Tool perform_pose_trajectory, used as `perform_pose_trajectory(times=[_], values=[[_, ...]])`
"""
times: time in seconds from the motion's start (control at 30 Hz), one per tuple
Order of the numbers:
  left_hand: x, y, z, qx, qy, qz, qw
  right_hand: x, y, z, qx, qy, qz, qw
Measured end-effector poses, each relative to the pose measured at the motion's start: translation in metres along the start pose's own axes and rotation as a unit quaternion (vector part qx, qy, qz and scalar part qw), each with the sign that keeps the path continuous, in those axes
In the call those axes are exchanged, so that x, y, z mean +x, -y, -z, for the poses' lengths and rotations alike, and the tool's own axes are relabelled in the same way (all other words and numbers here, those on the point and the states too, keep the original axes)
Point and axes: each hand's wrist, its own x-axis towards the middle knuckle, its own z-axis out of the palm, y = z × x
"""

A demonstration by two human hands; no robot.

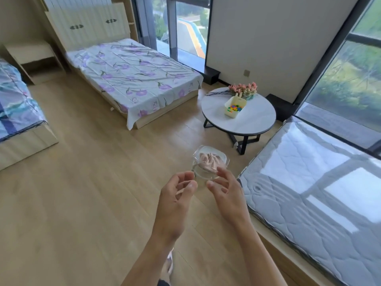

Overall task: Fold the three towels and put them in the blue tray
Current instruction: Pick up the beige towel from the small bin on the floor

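A crumpled pink towel lies inside a small clear plastic container, low in front of me over the wooden floor. My left hand is just left of the container's near edge, fingers curled and apart, holding nothing. My right hand reaches in from the right. Its fingertips overlap the container's near rim, and I cannot tell whether they grip it. No blue tray and no other towels are in view.
A round white table stands ahead on the right, carrying a cream box of coloured pieces and a flower bunch. A bare mattress runs along the right. A floral-sheeted bed is ahead, and another bed is at the left.
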Motion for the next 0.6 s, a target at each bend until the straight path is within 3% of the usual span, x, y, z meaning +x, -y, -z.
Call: perform_pose_trajectory(times=[0.33, 0.6], values=[[0.244, 0.001, -0.007, 0.029, 0.074, 0.043, 0.996, 0.202, -0.009, -0.041, -0.012, -0.039, -0.075, 0.996], [0.401, -0.017, -0.056, 0.061, 0.155, 0.026, 0.986, 0.332, -0.019, -0.040, 0.026, -0.098, -0.133, 0.986]])
